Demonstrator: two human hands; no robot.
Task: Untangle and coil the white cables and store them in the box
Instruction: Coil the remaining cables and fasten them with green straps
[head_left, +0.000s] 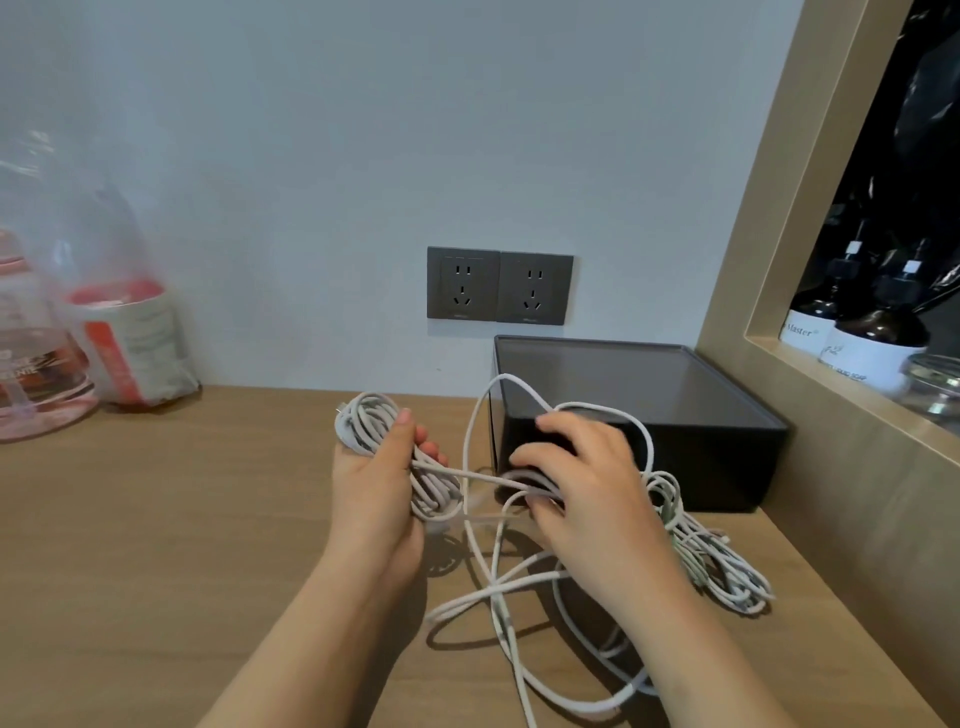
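Left hand: fingers curled round the coil, 9 o'clock of the box.
Right hand: fingers closed on the loose cable — slack sprawls on the surface, 6 o'clock.
Risk: we fear pulling tightens crossed loops into knots.

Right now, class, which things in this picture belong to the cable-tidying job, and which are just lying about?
Job in hand:
coiled cable in the left hand
loose cable in the right hand
cable bundle
dark box

Lying about:
wall sockets
plastic bag
pink bottle
brown bottles
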